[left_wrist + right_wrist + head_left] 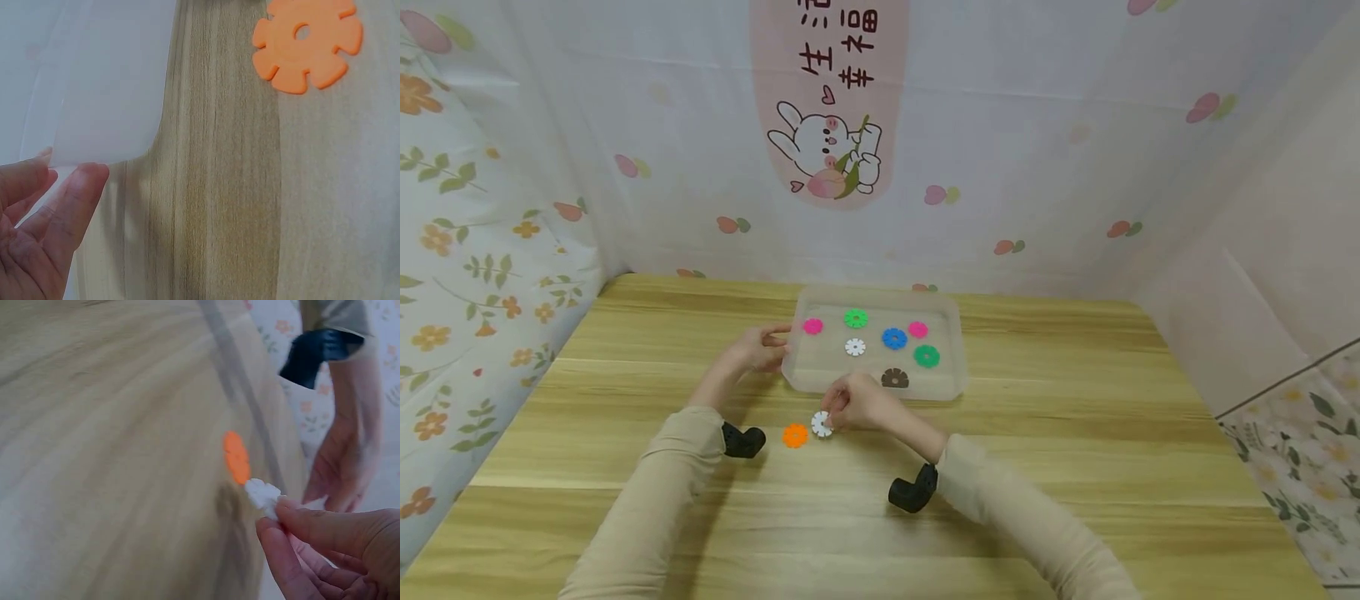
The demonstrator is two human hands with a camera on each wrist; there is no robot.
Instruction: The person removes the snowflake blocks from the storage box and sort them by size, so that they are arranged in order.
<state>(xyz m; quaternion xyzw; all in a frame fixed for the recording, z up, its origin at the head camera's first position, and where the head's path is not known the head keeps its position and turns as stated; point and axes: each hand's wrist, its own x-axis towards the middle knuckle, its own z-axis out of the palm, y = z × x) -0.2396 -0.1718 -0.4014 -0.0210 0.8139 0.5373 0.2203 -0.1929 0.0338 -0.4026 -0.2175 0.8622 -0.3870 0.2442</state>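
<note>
- Item, held: one white disc [821,424], notched, pinched between thumb and finger of the right hand [859,403], in front of the tray; I cannot tell whether its lower edge meets the desk [1075,442].
- Item, loose: one orange disc [795,435], on the desk just beside the white one, on its left.
- Item, touched: one translucent tray [958,342], several coloured discs inside; the left hand [760,351] has fingertips at its left wall. Whether they clamp the rim or only rest there, I cannot tell.
- Hazard, slip: I judge the grip shallow, at the disc's rim; a sideways knock could turn or drop it.
- Hazard, nudge: the two loose pieces sit so near that a low pass could push the orange one away.
- Hazard, snag: the left wrist's black mount [743,441] hangs near the orange disc; drawing that arm inward could sweep it.
- Hazard, shift: a push from the left fingers could slide the tray, I reckon.
- Edges: tray near the desk's far edge, wall cloth [1037,192] behind; little room there. Near tray wall just beyond the right hand.
- Room: widest to the tray's right; more toward me, between the forearms.
</note>
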